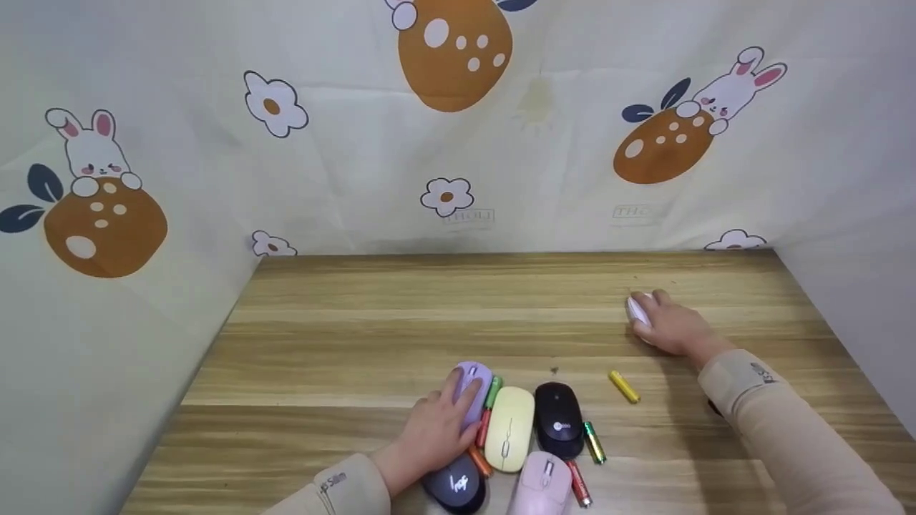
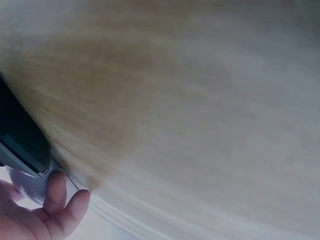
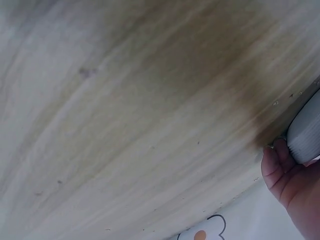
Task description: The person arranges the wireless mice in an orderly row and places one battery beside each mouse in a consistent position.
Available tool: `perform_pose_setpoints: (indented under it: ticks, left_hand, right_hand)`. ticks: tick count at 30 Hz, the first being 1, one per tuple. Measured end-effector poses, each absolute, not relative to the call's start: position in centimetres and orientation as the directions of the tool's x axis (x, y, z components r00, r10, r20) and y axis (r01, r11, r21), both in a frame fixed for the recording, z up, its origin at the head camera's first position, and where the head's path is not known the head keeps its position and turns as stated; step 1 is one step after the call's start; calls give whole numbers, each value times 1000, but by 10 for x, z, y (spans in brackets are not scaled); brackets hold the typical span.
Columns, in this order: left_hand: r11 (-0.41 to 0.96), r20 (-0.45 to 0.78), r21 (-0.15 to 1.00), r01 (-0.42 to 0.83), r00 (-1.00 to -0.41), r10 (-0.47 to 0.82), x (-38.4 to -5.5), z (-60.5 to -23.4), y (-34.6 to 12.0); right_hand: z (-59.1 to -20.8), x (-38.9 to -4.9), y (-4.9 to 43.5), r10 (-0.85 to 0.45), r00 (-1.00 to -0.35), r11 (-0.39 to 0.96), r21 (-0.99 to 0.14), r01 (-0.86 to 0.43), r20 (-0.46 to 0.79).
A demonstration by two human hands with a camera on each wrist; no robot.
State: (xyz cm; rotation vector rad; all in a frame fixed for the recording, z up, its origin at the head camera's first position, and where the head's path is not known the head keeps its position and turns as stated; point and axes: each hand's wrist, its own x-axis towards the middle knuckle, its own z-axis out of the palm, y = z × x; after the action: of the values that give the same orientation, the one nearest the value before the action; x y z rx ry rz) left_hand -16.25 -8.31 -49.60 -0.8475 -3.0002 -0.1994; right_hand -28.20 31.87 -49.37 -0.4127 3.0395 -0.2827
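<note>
My left hand (image 1: 433, 433) lies over a purple computer mouse (image 1: 484, 375) and grips it, two fingers along its top and the thumb by its near right side. In the left wrist view, fingers (image 2: 56, 195) bend against the purple mouse's side. Far to the right, my right hand (image 1: 669, 325) holds a white mouse (image 1: 635, 310) on the table, its body largely covered by the fingers. A ribbed side of that white mouse (image 3: 305, 132) shows in the right wrist view. Beside the purple mouse are a green battery (image 1: 494, 391), a red battery (image 1: 484, 428) and a yellow mouse (image 1: 509, 429).
A dark mouse (image 1: 456, 486) and an orange battery (image 1: 481, 463) lie by my left wrist. Around the yellow mouse are a black mouse (image 1: 559, 418), a pink mouse (image 1: 542, 486), a green-gold battery (image 1: 594, 442) and another red battery (image 1: 579, 484). A yellow battery (image 1: 625, 387) lies apart on the wooden table (image 1: 343, 329).
</note>
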Motion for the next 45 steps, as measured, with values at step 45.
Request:
perform_pose_setpoints:
  ticks: [45]
  left_hand:
    - [848,26,139,512,-858,513,-162,-495,-83]
  right_hand:
    - [-435,-269,298,-105,-994,980,-167,-105,11]
